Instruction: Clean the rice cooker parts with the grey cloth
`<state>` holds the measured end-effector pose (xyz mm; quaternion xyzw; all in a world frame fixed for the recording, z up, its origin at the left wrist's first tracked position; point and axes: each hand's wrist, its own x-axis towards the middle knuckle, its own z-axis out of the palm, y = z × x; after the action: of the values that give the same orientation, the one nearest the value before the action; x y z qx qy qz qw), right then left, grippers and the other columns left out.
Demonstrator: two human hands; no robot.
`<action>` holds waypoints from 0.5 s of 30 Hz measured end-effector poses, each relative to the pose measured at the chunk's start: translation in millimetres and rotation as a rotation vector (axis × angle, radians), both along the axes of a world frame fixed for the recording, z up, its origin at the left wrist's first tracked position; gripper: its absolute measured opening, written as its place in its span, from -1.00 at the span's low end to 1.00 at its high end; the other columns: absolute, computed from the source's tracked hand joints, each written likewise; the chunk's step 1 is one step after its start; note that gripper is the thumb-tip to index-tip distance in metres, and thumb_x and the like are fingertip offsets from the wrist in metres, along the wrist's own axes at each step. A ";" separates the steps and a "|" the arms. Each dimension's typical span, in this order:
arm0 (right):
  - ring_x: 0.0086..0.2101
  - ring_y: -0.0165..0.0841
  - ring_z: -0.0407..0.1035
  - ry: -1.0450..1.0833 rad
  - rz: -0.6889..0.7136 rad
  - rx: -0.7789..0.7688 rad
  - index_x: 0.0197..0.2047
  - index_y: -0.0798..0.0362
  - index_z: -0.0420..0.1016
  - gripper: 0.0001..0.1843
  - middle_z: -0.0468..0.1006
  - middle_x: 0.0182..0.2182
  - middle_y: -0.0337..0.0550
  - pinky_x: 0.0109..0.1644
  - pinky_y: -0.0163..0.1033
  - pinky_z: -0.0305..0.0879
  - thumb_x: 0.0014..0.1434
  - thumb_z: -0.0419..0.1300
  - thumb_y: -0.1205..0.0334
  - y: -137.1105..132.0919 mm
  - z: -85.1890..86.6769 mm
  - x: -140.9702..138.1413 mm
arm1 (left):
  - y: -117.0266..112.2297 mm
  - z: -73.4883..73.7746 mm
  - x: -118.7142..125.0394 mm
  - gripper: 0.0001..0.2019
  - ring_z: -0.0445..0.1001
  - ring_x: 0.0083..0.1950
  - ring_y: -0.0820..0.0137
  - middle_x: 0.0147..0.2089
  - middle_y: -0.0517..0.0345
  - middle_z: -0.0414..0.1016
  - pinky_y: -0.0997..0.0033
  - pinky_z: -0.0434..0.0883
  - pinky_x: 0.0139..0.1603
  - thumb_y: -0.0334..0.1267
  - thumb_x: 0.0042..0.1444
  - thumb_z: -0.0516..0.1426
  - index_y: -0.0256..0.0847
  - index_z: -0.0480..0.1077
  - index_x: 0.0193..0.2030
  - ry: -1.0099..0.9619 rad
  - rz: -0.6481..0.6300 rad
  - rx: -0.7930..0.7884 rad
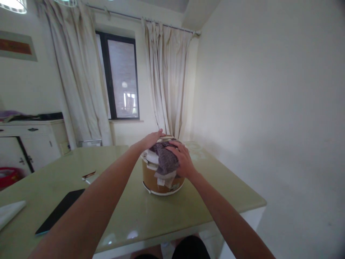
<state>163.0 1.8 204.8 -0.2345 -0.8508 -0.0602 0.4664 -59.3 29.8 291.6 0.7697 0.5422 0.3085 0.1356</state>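
Note:
A round tan container (152, 180) with a white lower rim stands on the table, with cloth heaped at its top. A bunched grey-purple knitted cloth (168, 160) bulges over its front, and a pale piece with a white tag (161, 182) hangs below. White cloth (151, 157) shows at the left of the heap. My left hand (153, 139) lies over the heap's upper left, fingers stretched out and partly hidden behind the cloth. From the right, my right hand (184, 159) curls over the grey-purple cloth and grips it.
The glossy green table (210, 187) meets the wall at right. A black flat tablet-like item (60, 210), a white object (10, 212) and a small brown-and-white item (88, 175) lie at left. Behind stand a white cabinet (40, 140) and a red basin (10, 176).

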 end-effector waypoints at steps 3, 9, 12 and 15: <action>0.19 -0.08 0.40 0.142 0.017 -0.107 0.23 0.02 0.49 -0.39 0.51 0.20 0.07 0.32 0.04 0.26 0.07 0.30 0.19 19.2 5.4 3.4 | -7.9 -19.0 -4.8 -0.23 0.44 0.40 0.26 0.42 0.04 0.44 0.24 0.45 0.30 0.12 0.47 -0.41 -0.16 0.42 0.38 -0.196 -0.019 0.020; 0.00 -0.11 0.53 0.405 -0.325 -0.435 0.11 0.00 0.53 -0.57 0.67 -0.03 -0.03 0.15 -0.01 0.43 0.16 0.19 0.22 63.0 16.7 19.6 | -15.0 -56.2 -1.6 -0.39 0.34 0.47 0.22 0.44 -0.08 0.40 0.11 0.24 0.51 0.08 0.48 -0.18 -0.23 0.32 0.42 -0.182 0.132 0.370; 0.01 -0.11 0.54 0.573 -0.462 -0.557 0.19 0.01 0.51 -0.55 0.67 0.02 0.01 0.11 0.01 0.47 0.29 0.11 0.10 82.8 34.2 15.8 | -17.5 -62.6 4.8 -0.47 0.43 0.36 0.22 0.37 -0.13 0.46 0.12 0.34 0.42 0.04 0.47 -0.12 -0.20 0.30 0.38 -0.179 0.126 0.495; 0.07 -0.13 0.52 0.336 -0.358 -0.535 0.29 0.00 0.48 -0.49 0.64 0.10 -0.02 0.16 -0.04 0.44 0.34 0.10 0.05 92.0 58.5 -9.7 | -20.1 -64.7 9.8 -0.63 0.56 0.17 0.23 0.18 -0.11 0.55 0.19 0.48 0.20 -0.04 0.45 -0.06 -0.15 0.33 0.22 -0.196 0.193 0.540</action>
<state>153.3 93.8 263.3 -0.5001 -0.6934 0.1233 0.5040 -49.5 9.7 226.9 0.6896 0.4956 0.5255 -0.0521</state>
